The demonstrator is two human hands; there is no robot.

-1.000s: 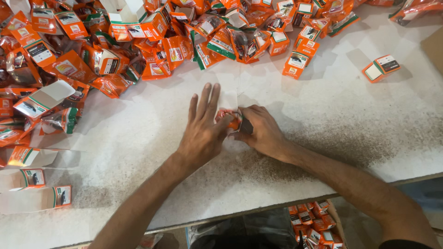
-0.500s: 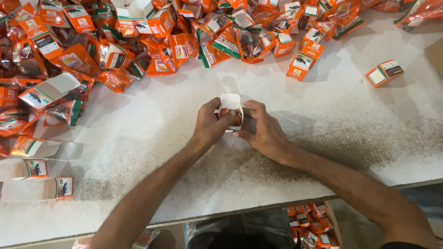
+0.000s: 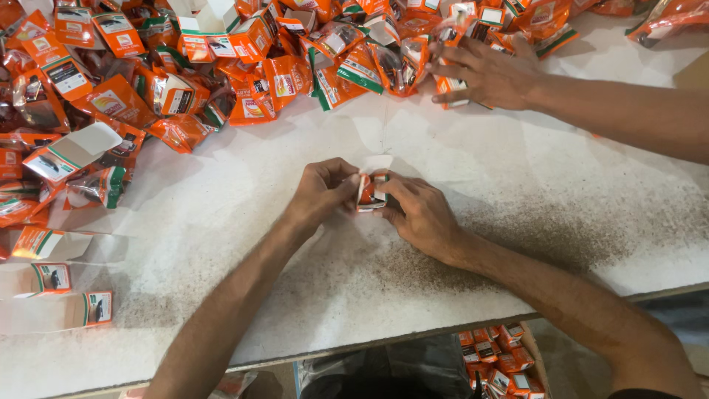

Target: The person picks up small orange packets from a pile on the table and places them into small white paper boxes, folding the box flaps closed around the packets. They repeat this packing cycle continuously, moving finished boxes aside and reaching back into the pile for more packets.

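Centre of frame: my left hand [image 3: 323, 191] and right hand [image 3: 417, 214] both pinch a small orange carton [image 3: 371, 189] held just above the white table [image 3: 561, 214]. Open tabletop around them; packet pile [image 3: 185, 66] across the top, table edge below. Another person's hand [image 3: 484, 70] upper right.

left hand [image 3: 321, 193], right hand [image 3: 421, 214], small carton [image 3: 371, 189]

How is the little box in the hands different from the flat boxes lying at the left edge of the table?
The small box is pinched between the left hand and right hand, while the flat boxes lie untouched on the white table. The small box is opened up, with a white flap raised; the flat boxes are unfolded and pressed flat. Both are orange and white.
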